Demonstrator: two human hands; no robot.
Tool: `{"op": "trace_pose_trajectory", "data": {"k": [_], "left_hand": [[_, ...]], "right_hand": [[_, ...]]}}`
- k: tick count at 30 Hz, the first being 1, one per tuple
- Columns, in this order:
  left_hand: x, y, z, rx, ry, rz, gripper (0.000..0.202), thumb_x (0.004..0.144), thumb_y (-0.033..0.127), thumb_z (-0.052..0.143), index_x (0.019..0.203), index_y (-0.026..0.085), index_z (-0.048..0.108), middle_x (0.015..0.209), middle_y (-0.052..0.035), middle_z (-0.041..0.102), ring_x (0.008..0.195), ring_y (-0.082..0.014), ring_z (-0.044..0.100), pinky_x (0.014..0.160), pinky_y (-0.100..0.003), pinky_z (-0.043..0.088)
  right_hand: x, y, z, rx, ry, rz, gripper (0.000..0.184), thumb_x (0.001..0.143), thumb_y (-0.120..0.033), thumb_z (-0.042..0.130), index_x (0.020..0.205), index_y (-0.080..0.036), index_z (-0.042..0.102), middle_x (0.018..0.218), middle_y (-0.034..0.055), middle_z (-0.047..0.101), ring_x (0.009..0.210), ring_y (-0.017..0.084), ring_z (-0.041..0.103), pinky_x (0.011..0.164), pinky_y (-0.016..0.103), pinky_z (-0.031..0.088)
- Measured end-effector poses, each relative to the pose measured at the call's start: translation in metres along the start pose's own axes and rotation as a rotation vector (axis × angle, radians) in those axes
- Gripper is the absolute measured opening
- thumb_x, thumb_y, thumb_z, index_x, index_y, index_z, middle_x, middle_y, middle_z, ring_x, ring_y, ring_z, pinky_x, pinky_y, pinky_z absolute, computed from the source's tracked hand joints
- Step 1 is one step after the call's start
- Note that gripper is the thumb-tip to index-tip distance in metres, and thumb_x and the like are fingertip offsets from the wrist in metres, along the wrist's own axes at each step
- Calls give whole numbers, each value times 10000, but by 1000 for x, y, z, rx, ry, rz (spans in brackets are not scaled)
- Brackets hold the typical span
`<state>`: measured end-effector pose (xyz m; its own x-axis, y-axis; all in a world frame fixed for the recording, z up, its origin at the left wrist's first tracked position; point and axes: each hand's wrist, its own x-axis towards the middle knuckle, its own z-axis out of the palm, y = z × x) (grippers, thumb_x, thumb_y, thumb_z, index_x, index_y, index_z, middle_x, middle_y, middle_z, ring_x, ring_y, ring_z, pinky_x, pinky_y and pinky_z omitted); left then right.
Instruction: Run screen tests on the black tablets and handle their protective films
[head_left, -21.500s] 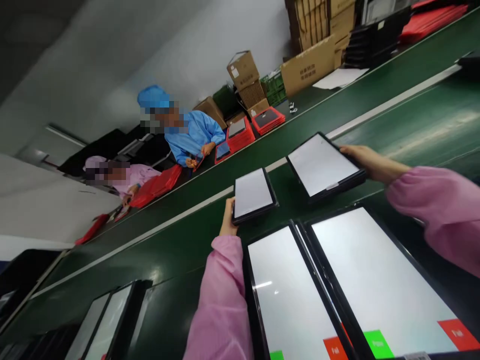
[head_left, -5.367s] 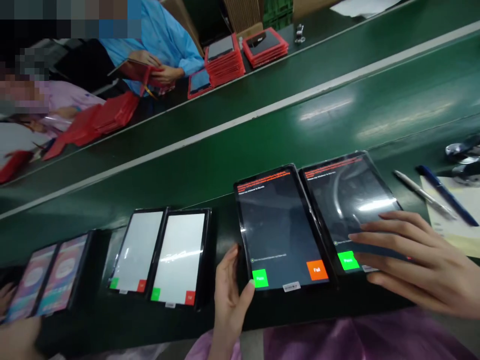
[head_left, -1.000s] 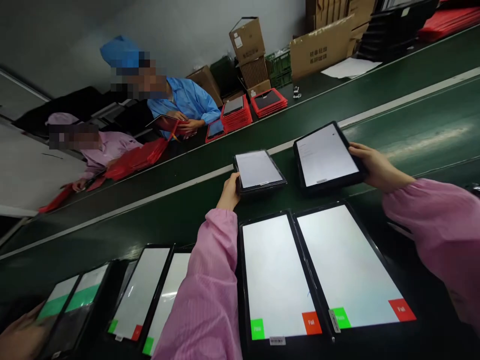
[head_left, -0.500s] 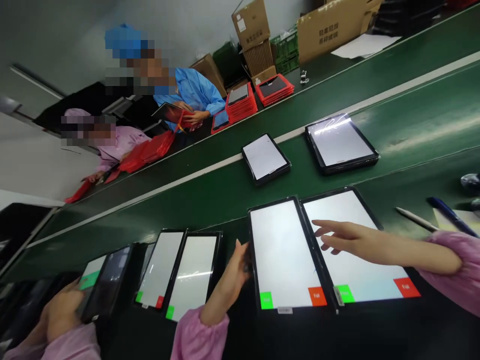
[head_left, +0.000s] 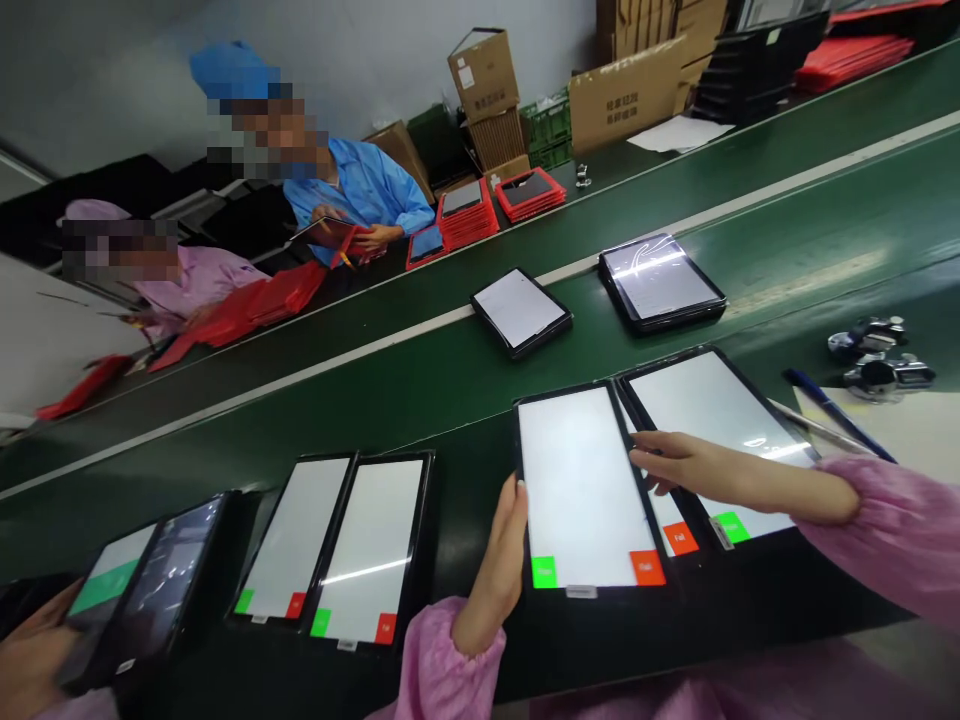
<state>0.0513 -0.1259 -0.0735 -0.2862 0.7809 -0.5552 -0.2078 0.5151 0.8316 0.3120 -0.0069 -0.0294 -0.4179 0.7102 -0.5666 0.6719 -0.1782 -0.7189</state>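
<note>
A tablet (head_left: 581,475) with a lit white screen, green and red squares at its lower corners, is between my two hands. My left hand (head_left: 504,560) grips its left edge, thumb at the frame and the other fingers mostly hidden. At the right edge my right hand (head_left: 667,460) has its fingertips curled against the frame. A strip of a second lit tablet (head_left: 681,538) with a red square shows from under it. To the right, another lit tablet (head_left: 712,430) lies partly behind my right forearm.
Two lit tablets (head_left: 371,545) lie side by side on the left. Further left a co-worker's hand (head_left: 37,650) holds a tablet. More tablets (head_left: 664,280) are on the green conveyor (head_left: 420,375). A blue pen (head_left: 836,412) and metal parts (head_left: 881,365) lie at right. Two people work opposite.
My right hand has come down from over the right tablet to the middle tablet's right edge. The middle tablet has shifted, uncovering part of one beneath. The view has turned slightly.
</note>
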Motion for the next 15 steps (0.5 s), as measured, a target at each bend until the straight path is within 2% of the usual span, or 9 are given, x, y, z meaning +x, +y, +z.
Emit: {"op": "trace_pose_trajectory", "data": {"k": [2,4,6,7,9,11,13,15], "left_hand": [[-6,8,-14,13,122,-52,644,1052,608,519,1572,228,530,1729,-113,449,1634,-323,374,1343,-483,330],[-14,18,-30,38,268,-128,619,1073,546,492,1609,235,477,1733,-111,444,1603,-318,430,1314,-473,389],[-19,24,-46,50,401,-209,658,1068,516,514,1655,244,399,1741,-113,430,1573,-322,475,1280,-475,441],[-20,24,-53,46,444,-237,687,1064,519,518,1674,241,362,1736,-121,437,1557,-329,495,1262,-483,463],[-19,18,-67,35,480,-263,717,1064,530,505,1690,230,328,1704,-139,483,1535,-343,522,1234,-493,493],[-16,6,-81,42,503,-279,708,1071,522,482,1693,219,331,1681,-144,514,1540,-340,517,1236,-481,492],[-13,-5,-95,56,499,-290,707,1074,539,467,1689,209,350,1679,-142,517,1556,-332,499,1248,-464,483],[-13,-14,-105,52,450,-283,731,1060,595,481,1675,212,387,1678,-136,520,1556,-333,499,1257,-467,475]], "right_hand": [[2,-18,10,29,-93,-38,602,1033,-570,574,1500,-197,643,1026,118,811,988,295,799,943,429,647],[18,-44,8,39,-149,-98,456,1074,-505,609,1404,-201,686,1054,89,794,979,242,778,962,432,635],[50,-72,-9,23,-100,-156,345,1081,-453,647,1297,-191,708,1181,85,750,1015,216,737,966,436,626],[71,-87,-21,10,-27,-172,350,1067,-424,677,1312,-174,684,1260,101,713,1079,231,717,973,462,621],[115,-112,-49,-9,160,-187,362,1065,-411,675,1365,-208,660,1429,121,629,1216,267,659,1032,487,595],[155,-129,-73,-9,282,-146,387,1059,-417,683,1380,-204,648,1438,123,618,1226,277,651,1030,496,593],[186,-136,-88,4,336,-93,414,1051,-425,694,1385,-186,639,1404,123,633,1201,277,664,1006,498,603],[207,-135,-93,20,351,-67,424,1048,-429,699,1385,-178,636,1381,121,642,1181,273,673,988,494,611]]}}
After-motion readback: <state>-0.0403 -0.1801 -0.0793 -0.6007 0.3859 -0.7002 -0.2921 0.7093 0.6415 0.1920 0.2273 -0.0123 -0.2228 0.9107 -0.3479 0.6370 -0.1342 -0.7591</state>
